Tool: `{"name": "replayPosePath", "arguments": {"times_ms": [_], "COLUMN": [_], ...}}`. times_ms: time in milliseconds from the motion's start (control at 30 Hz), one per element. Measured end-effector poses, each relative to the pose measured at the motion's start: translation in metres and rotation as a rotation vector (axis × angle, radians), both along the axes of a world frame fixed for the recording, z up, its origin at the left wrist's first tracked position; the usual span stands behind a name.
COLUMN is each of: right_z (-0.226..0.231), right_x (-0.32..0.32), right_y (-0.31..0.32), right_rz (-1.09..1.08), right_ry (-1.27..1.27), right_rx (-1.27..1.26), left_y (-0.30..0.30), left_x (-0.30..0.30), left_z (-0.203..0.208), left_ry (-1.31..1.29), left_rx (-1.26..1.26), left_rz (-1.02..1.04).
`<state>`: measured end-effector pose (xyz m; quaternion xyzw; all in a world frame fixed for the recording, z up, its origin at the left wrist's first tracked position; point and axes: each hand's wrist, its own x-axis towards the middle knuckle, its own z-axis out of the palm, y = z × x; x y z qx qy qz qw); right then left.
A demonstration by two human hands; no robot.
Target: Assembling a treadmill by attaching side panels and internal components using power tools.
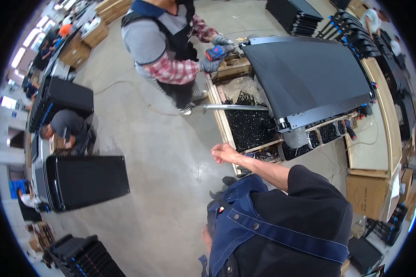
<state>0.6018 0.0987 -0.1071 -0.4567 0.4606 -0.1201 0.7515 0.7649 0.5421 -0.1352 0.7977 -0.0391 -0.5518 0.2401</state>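
My right hand (224,153) is held out past the near corner of a wooden parts crate (223,127), its fingers curled in and nothing visible in them. My left hand (207,236) shows only in part beside my blue apron (238,217); its fingers are hidden. Black bolts (252,129) fill the crate, and a long silver bar (235,107) lies across it. Above the crate rests a wide black belted deck (309,78), like a treadmill's. At its far left corner a co-worker's gloved hands hold a blue and red power drill (216,53).
Small bins (328,132) of black hardware line the deck's near side, with another power tool (351,130) by them. Stacked black panels (85,182) stand at the left, near a bent-over person (71,129). A cardboard box (370,196) sits at the right. A thin hose (120,83) crosses the floor.
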Motion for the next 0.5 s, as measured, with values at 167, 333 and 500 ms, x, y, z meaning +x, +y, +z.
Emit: {"name": "replayPosePath", "arguments": {"times_ms": [167, 333, 500], "right_z": [0.013, 0.016, 0.037], "right_x": [0.008, 0.016, 0.035], "right_y": [-0.047, -0.072, -0.066], "right_rz": [-0.312, -0.55, -0.864], "right_ry": [0.041, 0.092, 0.062], "right_rx": [-0.031, -0.073, 0.028], "left_y": [-0.082, -0.188, -0.264], "left_x": [0.096, 0.204, 0.309], "left_z": [-0.018, -0.049, -0.071], "left_ry": [0.01, 0.025, 0.056], "left_rx": [-0.061, -0.169, -0.226], "left_rz": [-0.147, -0.317, -0.493]}}
